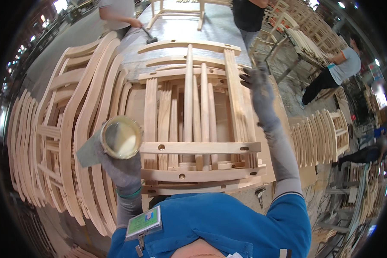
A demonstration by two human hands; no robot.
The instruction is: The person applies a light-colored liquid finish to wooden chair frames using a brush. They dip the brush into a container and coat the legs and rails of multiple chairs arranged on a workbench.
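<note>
My left hand (121, 171), in a grey glove, is closed round a round pot (121, 136) of creamy white liquid, possibly glue. A flat grey-green piece (89, 150) sticks out beside the pot; how it is held is hidden. In front of me lies a stack of pale wooden chair frames (198, 148), with curved rails, round spindles and oval slots. My right hand (259, 88), gloved with darkened fingertips, is raised at the far right of the stack, beside a flat wooden upright (234, 86). Its fingers are apart, and I see nothing held in them.
Curved chair frames (69, 112) stand stacked close on my left; more (318, 135) stand at the right. Across the metal-topped table (172, 28), a person (118, 15) holds a mallet (151, 40), and another person (247, 19) stands nearby. A further person (346, 64) works at the right.
</note>
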